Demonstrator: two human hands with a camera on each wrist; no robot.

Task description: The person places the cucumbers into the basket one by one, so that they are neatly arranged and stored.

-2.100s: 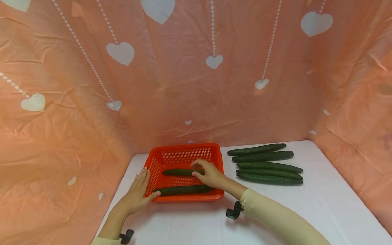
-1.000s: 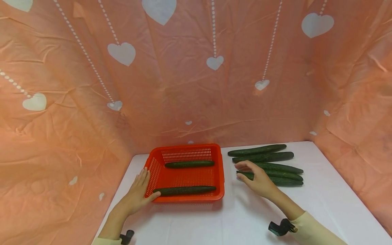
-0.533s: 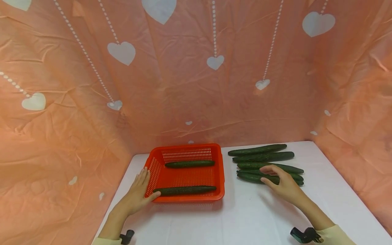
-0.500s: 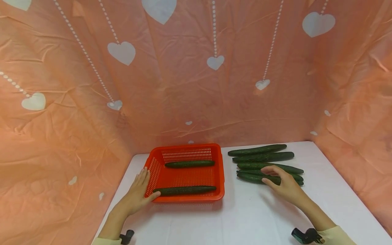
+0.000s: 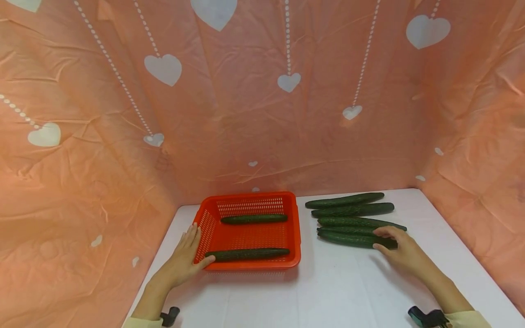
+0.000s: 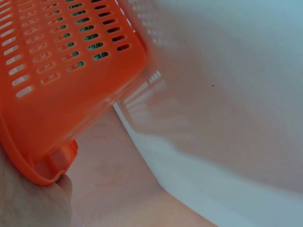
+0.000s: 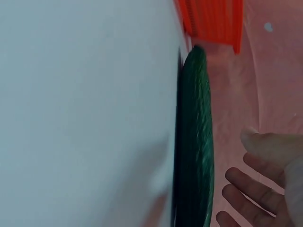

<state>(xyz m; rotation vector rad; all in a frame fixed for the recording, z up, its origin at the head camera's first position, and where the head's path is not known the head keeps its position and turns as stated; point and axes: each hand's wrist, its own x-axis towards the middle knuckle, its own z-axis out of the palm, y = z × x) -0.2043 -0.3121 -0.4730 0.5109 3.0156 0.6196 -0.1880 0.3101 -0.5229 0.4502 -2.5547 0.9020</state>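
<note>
In the head view, my left hand point(image 5: 183, 257) rests at the near left corner of a red plastic basket point(image 5: 297, 228). Its fingers lie straight along the left rim, and the thumb reaches over the front rim. Inside are two cucumbers, one at the back point(image 5: 254, 219) and one along the front point(image 5: 248, 254). My right hand point(image 5: 404, 248) hovers over the right ends of several cucumbers on the table. Nearest it is the front cucumber point(image 5: 348, 239), also large in the right wrist view point(image 7: 195, 146). There the fingers point(image 7: 255, 189) are spread, apart from it.
Two more cucumbers lie behind that group, one at the very back point(image 5: 344, 200) and one before it point(image 5: 352, 210). A white-covered table point(image 5: 311, 296) carries everything. Pink sheeting with white hearts point(image 5: 320, 155) encloses its back and sides.
My right hand let go of the cucumber inside the basket, which now lies farther back. It then moved right, over the cucumbers on the table. The left hand has stayed put.
</note>
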